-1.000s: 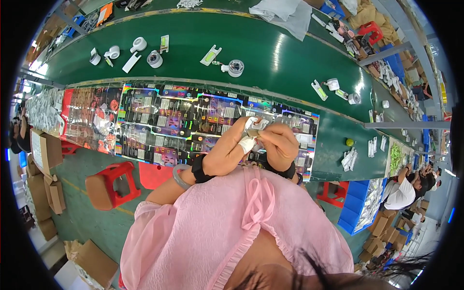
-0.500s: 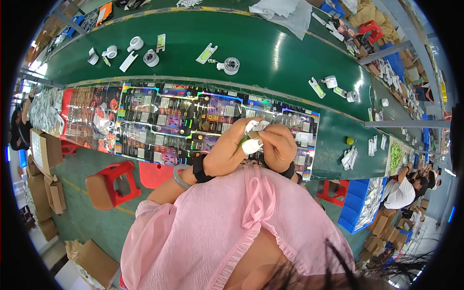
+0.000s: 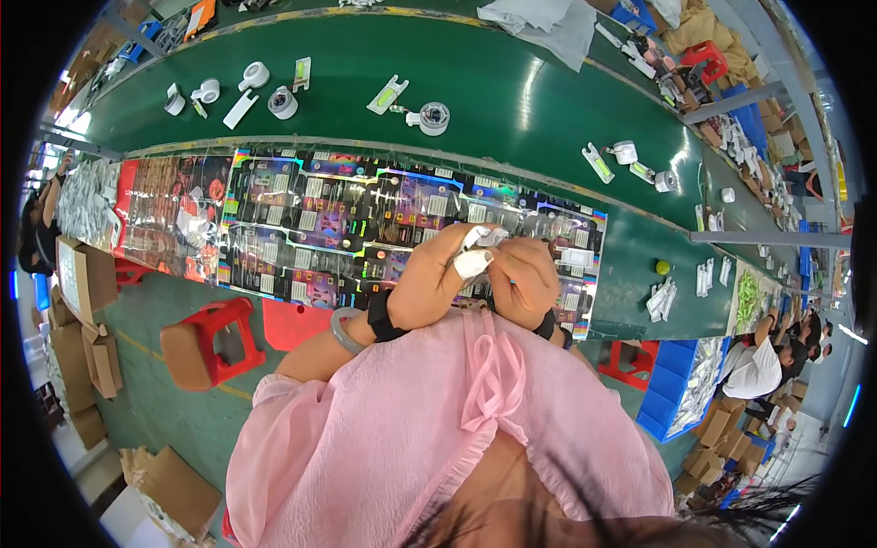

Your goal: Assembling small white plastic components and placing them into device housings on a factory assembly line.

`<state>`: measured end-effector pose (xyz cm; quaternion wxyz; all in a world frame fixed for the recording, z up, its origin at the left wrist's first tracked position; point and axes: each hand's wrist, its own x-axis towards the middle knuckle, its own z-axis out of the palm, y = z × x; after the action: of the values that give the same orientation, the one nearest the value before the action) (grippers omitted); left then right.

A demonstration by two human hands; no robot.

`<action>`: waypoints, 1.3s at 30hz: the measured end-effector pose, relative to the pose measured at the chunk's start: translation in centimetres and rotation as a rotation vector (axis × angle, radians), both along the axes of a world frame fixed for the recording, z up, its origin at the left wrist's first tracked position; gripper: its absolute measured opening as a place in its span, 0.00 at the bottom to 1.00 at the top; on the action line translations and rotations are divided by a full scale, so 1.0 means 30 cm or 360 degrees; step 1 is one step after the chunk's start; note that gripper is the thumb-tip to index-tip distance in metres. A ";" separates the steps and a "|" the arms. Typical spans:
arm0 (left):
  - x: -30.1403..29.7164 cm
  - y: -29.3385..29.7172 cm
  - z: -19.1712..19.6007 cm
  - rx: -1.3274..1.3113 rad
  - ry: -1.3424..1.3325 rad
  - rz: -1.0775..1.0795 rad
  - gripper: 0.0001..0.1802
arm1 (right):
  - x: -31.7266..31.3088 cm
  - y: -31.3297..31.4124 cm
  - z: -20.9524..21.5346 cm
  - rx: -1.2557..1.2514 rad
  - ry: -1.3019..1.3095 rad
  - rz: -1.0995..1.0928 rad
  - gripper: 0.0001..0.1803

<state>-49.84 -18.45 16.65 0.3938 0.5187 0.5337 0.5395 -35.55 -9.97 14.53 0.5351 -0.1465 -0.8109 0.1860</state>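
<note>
Close in front of my chest, my left hand (image 3: 426,285) is closed around a small white plastic part (image 3: 472,263). Its upper piece curves out between the thumb and the index finger. My right hand (image 3: 527,281) pinches with thumb and fingertips at the right edge of the same part. What lies between those right fingertips is too small and too covered to make out. Both hands are over a printed glossy sheet (image 3: 338,224) on the bench, which shows rows of dark packaging pictures.
A green conveyor belt (image 3: 512,100) runs behind the sheet, carrying round white housings (image 3: 433,118) and white plates with light-green pieces (image 3: 387,94). White parts (image 3: 660,300) and a green round fruit (image 3: 662,267) lie rightward. Red stools (image 3: 215,342) and a blue bin (image 3: 667,384) stand below.
My right fingertips have shifted slightly onto the lower piece of the white part, which has tilted a little. The green bit beside it no longer shows. My left hand stays nearly in place.
</note>
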 end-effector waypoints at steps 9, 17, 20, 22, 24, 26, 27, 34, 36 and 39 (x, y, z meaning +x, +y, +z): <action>-0.065 0.094 -0.080 -0.0201 -0.0611 -0.0137 0.19 | 0.007 0.039 -0.031 -0.0498 -0.0296 -0.0103 0.17; -0.163 0.361 -0.284 -0.0328 -0.0549 -0.0170 0.19 | 0.042 0.107 -0.082 -0.0560 -0.0465 -0.0208 0.13; -0.204 0.473 -0.344 -0.0190 -0.0313 -0.0236 0.18 | 0.054 0.138 -0.138 -0.0515 -0.0516 -0.0219 0.12; -0.215 0.563 -0.354 -0.0114 -0.0203 -0.0238 0.17 | 0.060 0.163 -0.154 -0.0632 -0.0578 -0.0251 0.12; -0.230 0.648 -0.370 -0.0312 -0.0079 -0.0077 0.15 | 0.047 0.188 -0.178 -0.0689 -0.0597 -0.0236 0.13; -0.245 0.736 -0.404 -0.0262 0.0093 -0.0029 0.15 | 0.034 0.207 -0.218 -0.0780 -0.0610 -0.0191 0.13; -0.248 0.782 -0.433 -0.0259 0.0025 -0.0009 0.15 | 0.023 0.214 -0.215 -0.0787 -0.0634 -0.0189 0.13; -0.360 0.963 -0.571 -0.0606 0.0230 0.0171 0.19 | -0.025 0.255 -0.235 -0.0859 -0.0766 -0.0063 0.12; -0.392 0.956 -0.680 0.0037 0.0945 0.0758 0.22 | -0.019 0.267 -0.252 -0.0857 -0.0783 -0.0034 0.12; -0.544 0.900 -0.520 0.0245 0.0813 0.0868 0.27 | -0.019 0.279 -0.262 -0.0901 -0.0798 -0.0057 0.11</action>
<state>-66.16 8.54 1.05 0.0500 0.5034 0.6910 0.5163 -36.11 -1.59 6.67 0.2616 -0.3437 -0.8305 0.3518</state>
